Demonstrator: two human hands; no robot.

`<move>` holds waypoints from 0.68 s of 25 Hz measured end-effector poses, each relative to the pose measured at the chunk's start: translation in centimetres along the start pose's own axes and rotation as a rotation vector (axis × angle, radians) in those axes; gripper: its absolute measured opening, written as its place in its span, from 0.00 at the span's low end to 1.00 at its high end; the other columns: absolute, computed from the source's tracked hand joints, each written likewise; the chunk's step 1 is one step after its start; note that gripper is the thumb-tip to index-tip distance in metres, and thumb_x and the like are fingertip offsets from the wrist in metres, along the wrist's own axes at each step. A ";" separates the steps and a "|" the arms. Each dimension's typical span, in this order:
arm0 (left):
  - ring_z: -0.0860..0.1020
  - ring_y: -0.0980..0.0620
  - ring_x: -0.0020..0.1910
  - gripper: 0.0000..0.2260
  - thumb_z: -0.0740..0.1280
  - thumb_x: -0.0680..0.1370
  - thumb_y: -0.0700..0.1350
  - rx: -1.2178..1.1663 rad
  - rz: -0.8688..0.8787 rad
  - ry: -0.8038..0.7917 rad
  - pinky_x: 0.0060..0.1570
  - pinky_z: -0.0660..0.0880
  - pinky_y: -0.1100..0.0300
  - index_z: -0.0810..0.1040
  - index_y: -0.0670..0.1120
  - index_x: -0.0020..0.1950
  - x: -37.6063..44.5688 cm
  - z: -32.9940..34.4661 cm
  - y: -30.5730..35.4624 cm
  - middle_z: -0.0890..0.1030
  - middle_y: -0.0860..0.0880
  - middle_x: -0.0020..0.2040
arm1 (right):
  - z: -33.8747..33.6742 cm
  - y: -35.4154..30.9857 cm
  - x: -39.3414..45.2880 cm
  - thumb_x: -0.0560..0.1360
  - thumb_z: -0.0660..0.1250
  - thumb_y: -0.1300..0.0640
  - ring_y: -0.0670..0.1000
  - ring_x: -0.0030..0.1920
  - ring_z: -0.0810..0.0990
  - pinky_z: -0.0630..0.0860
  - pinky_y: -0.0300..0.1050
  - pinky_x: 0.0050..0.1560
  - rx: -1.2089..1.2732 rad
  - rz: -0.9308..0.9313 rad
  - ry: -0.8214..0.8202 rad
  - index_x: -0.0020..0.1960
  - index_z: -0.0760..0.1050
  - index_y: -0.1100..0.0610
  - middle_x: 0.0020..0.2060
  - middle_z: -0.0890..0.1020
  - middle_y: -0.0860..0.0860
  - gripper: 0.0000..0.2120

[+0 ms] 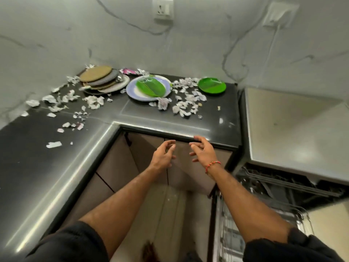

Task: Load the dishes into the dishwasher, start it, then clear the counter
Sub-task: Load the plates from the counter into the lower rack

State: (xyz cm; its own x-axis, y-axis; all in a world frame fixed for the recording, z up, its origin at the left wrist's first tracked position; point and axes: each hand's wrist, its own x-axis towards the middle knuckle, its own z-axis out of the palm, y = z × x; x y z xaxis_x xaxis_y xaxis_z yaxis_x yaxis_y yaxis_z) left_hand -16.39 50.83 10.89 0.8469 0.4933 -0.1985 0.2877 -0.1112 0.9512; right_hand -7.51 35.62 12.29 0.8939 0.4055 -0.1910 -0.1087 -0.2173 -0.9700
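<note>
I am holding both hands out in front of me, below the counter's front edge, and neither is gripping anything. My left hand (164, 155) is hanging with fingers loosely curled, palm turned toward the right one. My right hand (202, 152) is spreading its fingers, its fingertips (197, 138) reaching up level with the counter (132, 112) lip; I cannot tell whether they are touching it. A red thread band (212, 165) is circling that wrist.

Beyond my hands, cabinet doors (147, 156) are standing under the counter. Paper scraps (186, 99) are lying scattered all over the dark top, crowding round the dishes.

The dishes are sitting at the back, near the wall. A stack of plates (102, 80) is leaning in the left corner. Just right of it, a blue-rimmed plate (132, 89) is carrying a green leaf-shaped tray (151, 87), whose long axis is running from back left to front right. Farther right, apart from them, a round green plate (211, 86) is lying flat.

The dishwasher (283, 127) is standing to my right, its racks (279, 184) showing below.
</note>
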 end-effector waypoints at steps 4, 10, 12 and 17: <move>0.83 0.52 0.42 0.12 0.63 0.84 0.47 -0.002 0.011 0.052 0.31 0.80 0.56 0.74 0.52 0.68 4.5 -7.1 0.6 0.79 0.48 0.62 | 6.1 -3.3 4.3 0.80 0.65 0.60 0.51 0.40 0.83 0.80 0.44 0.33 0.029 -0.001 -0.001 0.70 0.69 0.51 0.55 0.82 0.52 0.20; 0.83 0.50 0.45 0.15 0.63 0.84 0.46 -0.025 -0.002 0.111 0.35 0.81 0.54 0.72 0.52 0.71 8.8 -14.0 0.1 0.77 0.50 0.62 | 12.0 -5.4 9.3 0.80 0.65 0.61 0.53 0.41 0.83 0.82 0.50 0.38 0.070 0.002 -0.022 0.69 0.69 0.52 0.57 0.81 0.54 0.18; 0.83 0.50 0.45 0.15 0.62 0.84 0.45 -0.034 -0.004 0.120 0.35 0.81 0.54 0.72 0.51 0.71 10.0 -15.0 -0.1 0.76 0.50 0.62 | 13.2 -5.7 11.0 0.80 0.65 0.61 0.54 0.41 0.83 0.81 0.48 0.37 0.074 0.007 -0.037 0.68 0.69 0.52 0.57 0.81 0.54 0.18; 0.84 0.48 0.49 0.14 0.62 0.85 0.44 -0.074 -0.033 0.141 0.35 0.81 0.58 0.72 0.51 0.71 14.4 -16.4 -0.7 0.76 0.51 0.64 | 14.6 -6.5 17.5 0.79 0.66 0.61 0.53 0.41 0.83 0.81 0.46 0.35 0.030 0.008 -0.017 0.64 0.73 0.53 0.54 0.81 0.53 0.14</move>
State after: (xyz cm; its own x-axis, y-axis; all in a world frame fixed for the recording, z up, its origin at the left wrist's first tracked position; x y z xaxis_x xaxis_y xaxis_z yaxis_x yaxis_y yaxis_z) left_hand -11.71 72.12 11.25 0.7650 0.6124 -0.1994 0.2757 -0.0316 0.9607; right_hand 2.46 57.07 13.10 0.8855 0.4187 -0.2015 -0.1296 -0.1938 -0.9724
